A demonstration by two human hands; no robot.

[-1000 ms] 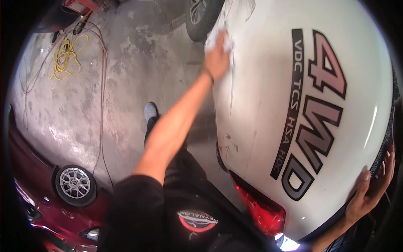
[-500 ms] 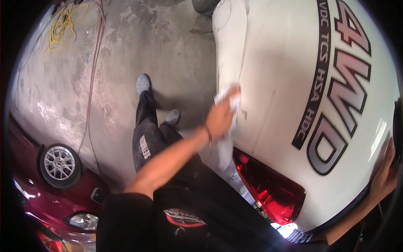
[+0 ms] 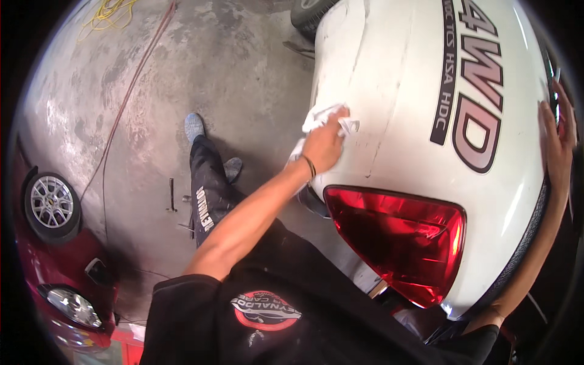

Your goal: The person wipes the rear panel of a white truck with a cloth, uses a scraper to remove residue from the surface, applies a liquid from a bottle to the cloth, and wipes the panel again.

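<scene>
My left hand [image 3: 323, 145] is closed on a crumpled white cloth [image 3: 321, 117], pressed against the lower side of a white vehicle's curved body panel [image 3: 389, 97], just above its red tail lamp [image 3: 395, 243]. Thin dark scuffs run along the panel there, and a large dark-bordered decal [image 3: 477, 79] lies farther right. My right hand [image 3: 556, 134] rests on the panel's far right edge with fingers stretched out and apart, some partly hidden beyond the edge.
At left are a dark red car [image 3: 73, 274] and an alloy wheel [image 3: 53, 204] beside it. A yellow cord [image 3: 106, 15], a reddish hose [image 3: 137, 76] and small dark tools [image 3: 171, 194] lie on the concrete floor [image 3: 243, 79]. A tire [image 3: 307, 18] is at the top.
My left hand with the cloth has come down the panel toward the tail lamp. My right hand has shifted farther up the edge. The view has moved, showing the lamp larger.
</scene>
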